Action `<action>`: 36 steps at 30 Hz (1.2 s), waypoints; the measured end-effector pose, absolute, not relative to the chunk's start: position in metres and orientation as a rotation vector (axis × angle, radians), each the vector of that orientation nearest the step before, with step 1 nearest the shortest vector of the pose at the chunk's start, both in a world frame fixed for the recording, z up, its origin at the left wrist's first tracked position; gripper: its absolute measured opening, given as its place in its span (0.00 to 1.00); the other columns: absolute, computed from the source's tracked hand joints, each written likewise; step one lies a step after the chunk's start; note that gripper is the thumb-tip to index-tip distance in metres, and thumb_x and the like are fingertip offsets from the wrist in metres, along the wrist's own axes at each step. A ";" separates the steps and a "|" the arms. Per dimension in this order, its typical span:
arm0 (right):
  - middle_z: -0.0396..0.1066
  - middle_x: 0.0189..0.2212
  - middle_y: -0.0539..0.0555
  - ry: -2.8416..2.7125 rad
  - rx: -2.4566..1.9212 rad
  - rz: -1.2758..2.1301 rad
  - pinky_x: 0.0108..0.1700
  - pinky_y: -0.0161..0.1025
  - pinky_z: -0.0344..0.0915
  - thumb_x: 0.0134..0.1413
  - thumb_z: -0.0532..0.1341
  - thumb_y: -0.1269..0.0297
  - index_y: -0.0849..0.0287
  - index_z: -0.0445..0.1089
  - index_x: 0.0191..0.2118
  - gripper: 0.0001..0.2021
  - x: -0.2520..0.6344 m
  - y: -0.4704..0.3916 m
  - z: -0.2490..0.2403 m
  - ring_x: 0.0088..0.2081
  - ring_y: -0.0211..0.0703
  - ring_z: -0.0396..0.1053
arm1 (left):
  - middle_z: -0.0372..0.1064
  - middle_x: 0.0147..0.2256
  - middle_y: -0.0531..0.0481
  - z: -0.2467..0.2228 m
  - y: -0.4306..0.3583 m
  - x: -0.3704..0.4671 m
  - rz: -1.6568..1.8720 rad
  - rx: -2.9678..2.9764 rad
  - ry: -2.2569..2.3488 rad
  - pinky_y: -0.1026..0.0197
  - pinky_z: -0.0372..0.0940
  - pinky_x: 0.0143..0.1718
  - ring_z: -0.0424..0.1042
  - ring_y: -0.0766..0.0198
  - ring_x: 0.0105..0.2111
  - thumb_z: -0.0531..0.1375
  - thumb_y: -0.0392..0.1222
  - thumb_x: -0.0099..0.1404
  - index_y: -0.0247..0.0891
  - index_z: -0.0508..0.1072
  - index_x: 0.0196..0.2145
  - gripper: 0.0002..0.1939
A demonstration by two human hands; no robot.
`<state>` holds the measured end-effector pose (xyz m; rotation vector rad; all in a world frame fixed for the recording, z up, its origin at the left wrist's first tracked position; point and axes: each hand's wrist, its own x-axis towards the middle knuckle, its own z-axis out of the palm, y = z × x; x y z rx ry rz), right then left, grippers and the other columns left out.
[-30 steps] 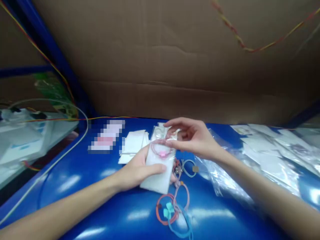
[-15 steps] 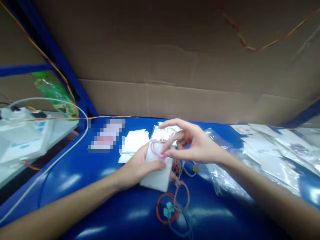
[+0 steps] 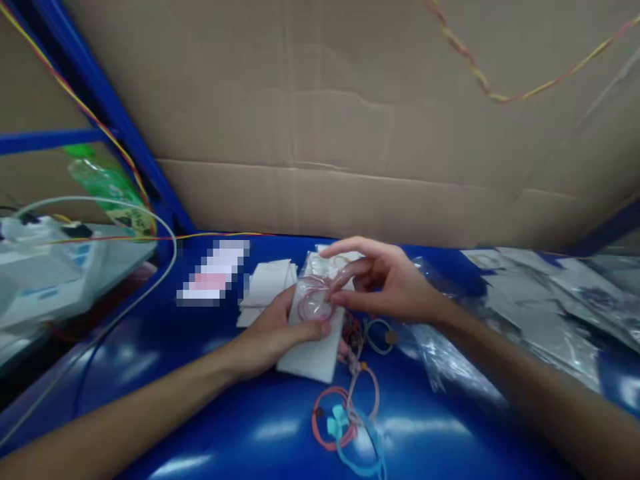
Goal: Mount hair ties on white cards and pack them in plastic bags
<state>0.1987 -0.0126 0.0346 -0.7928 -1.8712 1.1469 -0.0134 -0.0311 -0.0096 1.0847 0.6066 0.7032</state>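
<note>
A white card [image 3: 307, 357] is held in my left hand [image 3: 280, 333], its thumb across the front and its fingers behind. On the card's upper part lies a pink looped cord [image 3: 301, 308]. My right hand [image 3: 395, 283] is over the card's upper right, thumb and a finger pinched together at the cord's right side. Below the card, on the blue surface, are a red loop [image 3: 316, 427], a light blue cord with a bow [image 3: 363, 467] and a pale pink cord [image 3: 377, 387]. A grey loop with a tan tag [image 3: 391, 339] sits to the right.
White cards [image 3: 270, 283] are stacked behind my left hand. Clear plastic bags [image 3: 440, 367] and many bagged cards [image 3: 535, 307] lie on the right. A white cable [image 3: 167, 267] curves across the left, beside white devices [image 3: 50, 260]. Cardboard [image 3: 350, 120] stands behind.
The pink cord now lies as a rounder loop, lower on the card. My right thumb and finger have shifted slightly up and right. The picture is brighter at the cardboard.
</note>
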 end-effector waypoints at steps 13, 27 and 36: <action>0.80 0.40 0.54 -2.027 -0.739 1.289 0.26 0.32 0.67 0.60 0.66 0.63 0.54 0.59 0.65 0.29 0.200 -0.016 0.037 0.32 0.40 0.76 | 0.82 0.33 0.45 -0.012 -0.031 -0.015 0.682 1.111 0.607 0.53 0.75 0.36 0.83 0.48 0.34 0.71 0.40 0.59 0.39 0.64 0.56 0.30; 0.77 0.40 0.53 -1.850 -0.851 1.049 0.28 0.34 0.68 0.56 0.69 0.61 0.53 0.60 0.63 0.30 0.201 -0.007 0.032 0.30 0.40 0.73 | 0.81 0.42 0.44 -0.005 -0.028 -0.006 0.873 0.857 0.807 0.61 0.71 0.32 0.79 0.55 0.35 0.66 0.39 0.58 0.36 0.71 0.57 0.28; 0.71 0.52 0.57 -1.804 -1.075 0.549 0.28 0.35 0.68 0.60 0.65 0.63 0.51 0.66 0.60 0.23 0.199 -0.028 0.027 0.42 0.44 0.74 | 0.76 0.55 0.44 -0.013 -0.030 -0.006 0.866 1.017 0.703 0.56 0.71 0.48 0.78 0.53 0.49 0.65 0.45 0.68 0.43 0.66 0.62 0.27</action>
